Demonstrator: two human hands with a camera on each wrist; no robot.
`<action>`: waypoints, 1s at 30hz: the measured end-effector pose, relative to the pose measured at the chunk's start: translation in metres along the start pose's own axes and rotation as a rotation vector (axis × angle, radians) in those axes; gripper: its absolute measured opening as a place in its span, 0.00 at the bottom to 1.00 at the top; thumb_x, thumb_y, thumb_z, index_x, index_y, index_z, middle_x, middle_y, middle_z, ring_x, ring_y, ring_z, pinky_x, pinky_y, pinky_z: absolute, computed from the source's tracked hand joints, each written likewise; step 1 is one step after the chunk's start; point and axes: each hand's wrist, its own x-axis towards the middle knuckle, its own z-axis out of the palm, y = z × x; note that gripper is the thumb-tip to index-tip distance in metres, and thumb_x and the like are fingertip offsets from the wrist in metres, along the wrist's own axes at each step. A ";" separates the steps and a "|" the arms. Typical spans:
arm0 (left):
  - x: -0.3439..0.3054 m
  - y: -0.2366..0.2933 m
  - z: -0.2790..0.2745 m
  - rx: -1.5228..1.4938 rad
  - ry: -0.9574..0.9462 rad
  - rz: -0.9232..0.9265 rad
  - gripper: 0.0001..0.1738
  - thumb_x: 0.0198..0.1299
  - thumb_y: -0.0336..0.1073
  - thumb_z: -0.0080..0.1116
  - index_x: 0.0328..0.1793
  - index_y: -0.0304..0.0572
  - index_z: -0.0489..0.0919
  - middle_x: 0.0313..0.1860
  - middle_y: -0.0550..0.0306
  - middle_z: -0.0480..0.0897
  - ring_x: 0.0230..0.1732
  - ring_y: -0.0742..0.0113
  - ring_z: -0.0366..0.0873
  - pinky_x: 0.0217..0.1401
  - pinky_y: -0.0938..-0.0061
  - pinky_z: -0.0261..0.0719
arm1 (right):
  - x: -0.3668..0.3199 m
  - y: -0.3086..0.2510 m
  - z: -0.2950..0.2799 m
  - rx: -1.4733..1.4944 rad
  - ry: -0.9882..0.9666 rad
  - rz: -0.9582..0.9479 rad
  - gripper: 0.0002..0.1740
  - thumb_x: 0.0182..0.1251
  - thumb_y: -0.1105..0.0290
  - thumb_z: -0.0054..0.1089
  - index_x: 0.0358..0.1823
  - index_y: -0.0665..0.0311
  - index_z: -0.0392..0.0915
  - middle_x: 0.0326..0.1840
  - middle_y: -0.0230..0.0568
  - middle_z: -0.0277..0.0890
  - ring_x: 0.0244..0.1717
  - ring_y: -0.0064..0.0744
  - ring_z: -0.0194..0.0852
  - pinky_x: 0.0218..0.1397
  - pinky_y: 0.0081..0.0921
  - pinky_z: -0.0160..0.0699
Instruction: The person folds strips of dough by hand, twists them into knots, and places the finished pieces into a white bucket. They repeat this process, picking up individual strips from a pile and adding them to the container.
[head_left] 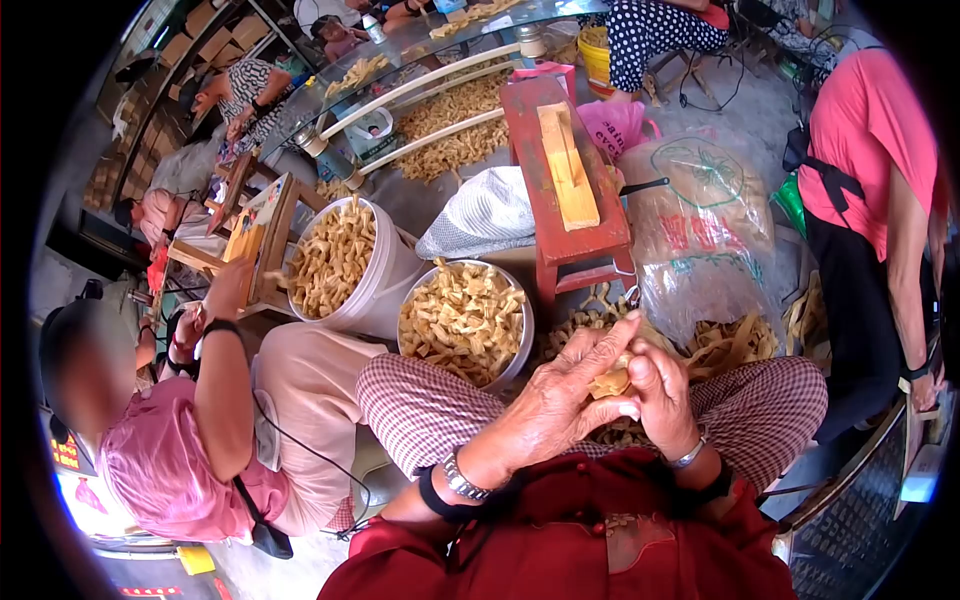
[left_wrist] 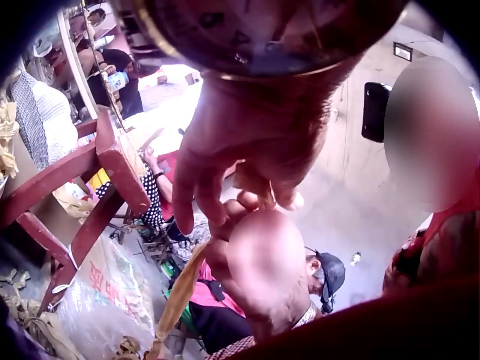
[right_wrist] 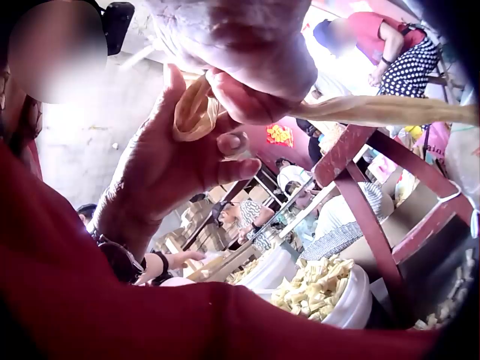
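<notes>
Both hands meet over the lap, working on a tan flat strip (right_wrist: 397, 110). My left hand (head_left: 545, 405), with a metal watch at its wrist, holds the strip's looped end between thumb and fingers. In the right wrist view that loop (right_wrist: 195, 112) lies between the two hands. My right hand (head_left: 665, 400) grips the strip close beside it, thumb bent against it. From the right hand (left_wrist: 262, 255) a long tail of the strip hangs down in the left wrist view. Part of the strip is hidden by fingers.
Two white buckets (head_left: 528, 330) filled with tan knotted pieces stand ahead to the left. A red wooden bench (head_left: 590, 240) bears a yellow wooden block (head_left: 568, 165). Beside it lies a clear plastic sack (head_left: 700, 220). People sit close on the left and stand on the right.
</notes>
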 end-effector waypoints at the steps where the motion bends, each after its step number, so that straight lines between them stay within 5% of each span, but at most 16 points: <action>1: 0.001 -0.001 0.003 0.013 0.017 -0.003 0.42 0.58 0.42 0.62 0.75 0.41 0.55 0.54 0.45 0.73 0.51 0.49 0.71 0.57 0.65 0.70 | 0.002 0.004 0.002 -0.021 0.014 -0.049 0.19 0.73 0.57 0.47 0.36 0.70 0.72 0.23 0.35 0.67 0.26 0.22 0.63 0.29 0.24 0.64; 6: 0.006 -0.019 0.018 -0.168 0.219 0.049 0.24 0.71 0.44 0.43 0.62 0.32 0.72 0.49 0.48 0.78 0.49 0.58 0.75 0.55 0.69 0.73 | 0.004 0.014 0.006 -0.108 0.079 -0.098 0.19 0.72 0.57 0.48 0.52 0.66 0.65 0.36 0.41 0.76 0.37 0.26 0.75 0.41 0.24 0.74; 9: -0.002 -0.018 0.015 -0.655 0.071 -0.250 0.26 0.72 0.47 0.41 0.61 0.31 0.72 0.48 0.49 0.79 0.42 0.60 0.79 0.49 0.71 0.77 | 0.002 0.011 0.002 -0.117 0.136 -0.060 0.22 0.71 0.55 0.48 0.54 0.66 0.64 0.37 0.42 0.76 0.37 0.27 0.75 0.41 0.26 0.74; 13: 0.003 -0.019 0.011 -1.158 -0.075 -0.385 0.28 0.71 0.51 0.39 0.56 0.27 0.73 0.41 0.46 0.79 0.32 0.61 0.81 0.42 0.68 0.83 | 0.003 0.023 -0.008 -0.162 0.119 -0.111 0.26 0.71 0.48 0.44 0.50 0.67 0.68 0.35 0.42 0.77 0.38 0.31 0.76 0.41 0.28 0.74; 14: 0.007 -0.023 0.007 -1.288 -0.116 -0.334 0.29 0.71 0.51 0.39 0.55 0.27 0.73 0.39 0.49 0.79 0.32 0.63 0.80 0.41 0.65 0.84 | -0.001 0.033 -0.013 -0.110 0.114 -0.063 0.25 0.71 0.49 0.44 0.42 0.68 0.72 0.32 0.40 0.75 0.35 0.31 0.75 0.39 0.28 0.72; 19: 0.009 -0.027 0.003 -1.371 0.055 -0.440 0.26 0.69 0.51 0.43 0.48 0.29 0.76 0.37 0.53 0.76 0.29 0.68 0.74 0.38 0.63 0.85 | 0.003 0.029 -0.033 -0.436 0.248 -0.116 0.16 0.67 0.65 0.54 0.24 0.68 0.70 0.16 0.38 0.60 0.19 0.26 0.58 0.24 0.28 0.60; 30: 0.007 -0.046 -0.005 -1.450 0.190 -0.443 0.23 0.70 0.48 0.44 0.48 0.31 0.76 0.34 0.56 0.74 0.25 0.73 0.71 0.35 0.67 0.83 | 0.001 0.029 -0.030 -0.426 0.152 -0.107 0.15 0.63 0.69 0.61 0.22 0.69 0.69 0.16 0.33 0.64 0.18 0.19 0.58 0.23 0.22 0.59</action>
